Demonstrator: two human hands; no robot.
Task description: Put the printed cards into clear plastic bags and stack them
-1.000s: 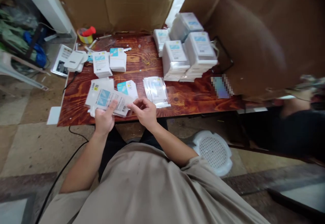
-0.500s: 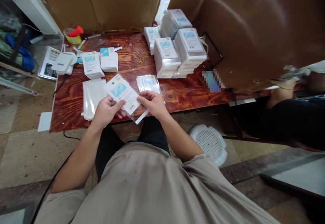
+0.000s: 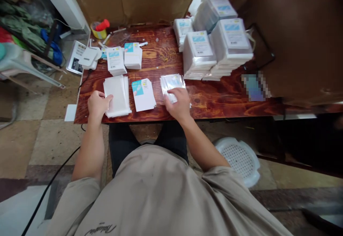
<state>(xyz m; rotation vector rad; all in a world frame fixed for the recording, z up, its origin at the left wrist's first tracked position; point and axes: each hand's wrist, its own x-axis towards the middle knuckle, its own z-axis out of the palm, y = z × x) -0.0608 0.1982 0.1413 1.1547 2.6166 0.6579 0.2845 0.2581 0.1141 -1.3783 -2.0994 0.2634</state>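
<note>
My left hand (image 3: 98,104) is at the left edge of a stack of clear plastic sleeves (image 3: 117,93), its thumb on the top sleeve and its fingers curled at the edge, pinching there. Over a small pile of sleeved cards (image 3: 174,80) rests my right hand (image 3: 179,103); thumb and fingers lie apart on the top one. Between the hands is a stack of loose printed cards (image 3: 144,98), white with a blue and yellow top. Farther back stand two more card stacks, one with its printed face up (image 3: 115,59) and another beside it (image 3: 133,59).
Tall stacks of sleeved cards (image 3: 199,55) stand at the back right, near a blurred-out phone-like item (image 3: 255,86). Rubber bands (image 3: 167,55) lie mid-table. A yellow tape roll with a red object (image 3: 99,32) and a white device (image 3: 89,56) sit back left. A white stool (image 3: 238,159) stands below.
The card and sleeve held between both hands are no longer there. My left hand has moved left to the sleeves, my right hand onto the sleeved pile. The view has shifted left.
</note>
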